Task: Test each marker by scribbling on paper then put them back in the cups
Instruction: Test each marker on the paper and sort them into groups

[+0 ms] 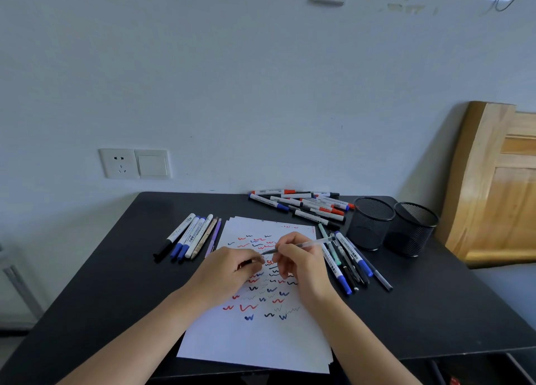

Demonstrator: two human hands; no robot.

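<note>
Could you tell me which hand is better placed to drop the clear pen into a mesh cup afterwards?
Right hand: it holds the clear pen, and the mesh cups stand on its side.

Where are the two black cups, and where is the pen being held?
left mesh cup (368,225), head view, front mesh wall.
right mesh cup (412,233), head view, front mesh wall.
clear pen (313,243), head view, middle of barrel.
</note>
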